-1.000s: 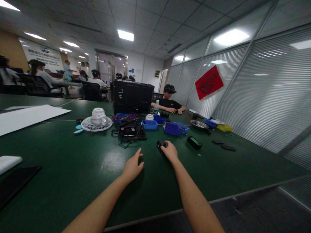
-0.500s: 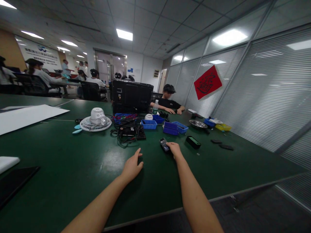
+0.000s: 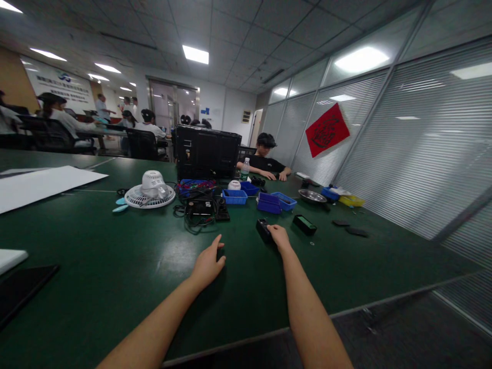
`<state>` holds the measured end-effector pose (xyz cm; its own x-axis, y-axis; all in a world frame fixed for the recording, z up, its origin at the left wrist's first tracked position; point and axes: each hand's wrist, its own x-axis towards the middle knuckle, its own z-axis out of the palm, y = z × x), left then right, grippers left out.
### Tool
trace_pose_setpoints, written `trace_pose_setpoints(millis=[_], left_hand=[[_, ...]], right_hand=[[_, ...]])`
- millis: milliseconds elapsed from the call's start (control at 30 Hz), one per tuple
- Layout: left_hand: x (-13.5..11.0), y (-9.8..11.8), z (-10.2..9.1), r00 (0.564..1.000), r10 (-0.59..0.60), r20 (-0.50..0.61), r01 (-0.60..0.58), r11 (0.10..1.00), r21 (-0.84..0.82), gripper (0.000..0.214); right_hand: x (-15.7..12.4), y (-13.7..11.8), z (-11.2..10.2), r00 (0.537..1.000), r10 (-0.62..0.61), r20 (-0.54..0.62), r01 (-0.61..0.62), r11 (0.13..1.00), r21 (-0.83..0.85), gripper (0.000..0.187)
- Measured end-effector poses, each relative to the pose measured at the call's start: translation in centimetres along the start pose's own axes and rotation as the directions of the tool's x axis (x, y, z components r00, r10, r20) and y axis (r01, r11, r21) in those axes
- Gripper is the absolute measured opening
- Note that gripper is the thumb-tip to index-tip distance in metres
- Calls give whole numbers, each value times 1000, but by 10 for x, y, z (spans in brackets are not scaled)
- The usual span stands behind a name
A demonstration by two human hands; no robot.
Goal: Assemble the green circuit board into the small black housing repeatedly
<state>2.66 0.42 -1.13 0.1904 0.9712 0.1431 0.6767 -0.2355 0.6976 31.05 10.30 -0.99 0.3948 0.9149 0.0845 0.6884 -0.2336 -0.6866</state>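
Left of centre: white ribbed plastic fan (image 3: pixel 149 190), round, flat on matte green table (image 3: pixel 96 266). Centre: left hand (image 3: pixel 207 264) palm down on tabletop, fingers loosely spread, holding nothing. Just right: small black boxy device (image 3: pixel 263 228) lying on table. Right hand (image 3: pixel 280 237) touches its near end, grip unclear. Beyond: blue plastic bins (image 3: pixel 277 201).

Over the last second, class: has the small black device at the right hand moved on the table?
Yes. The black device has slid rightward, nearer the green-topped box, with the right hand.
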Motion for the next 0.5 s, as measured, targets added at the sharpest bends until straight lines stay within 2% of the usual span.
trace_pose_setpoints(millis=[267, 400, 500], left_hand=[[1, -2, 1, 1000, 28, -4, -28, 1000, -9, 66], [0, 0, 0, 1000, 11, 7, -11, 1000, -6, 65], [0, 2, -1, 1000, 7, 5, -7, 1000, -1, 65]], right_hand=[[-7, -13, -12, 995, 66, -73, -70, 996, -55, 48], [-18, -25, -16, 999, 13, -46, -19, 992, -127, 55], [-27, -33, -12, 1000, -17, -24, 11, 969, -245, 59]])
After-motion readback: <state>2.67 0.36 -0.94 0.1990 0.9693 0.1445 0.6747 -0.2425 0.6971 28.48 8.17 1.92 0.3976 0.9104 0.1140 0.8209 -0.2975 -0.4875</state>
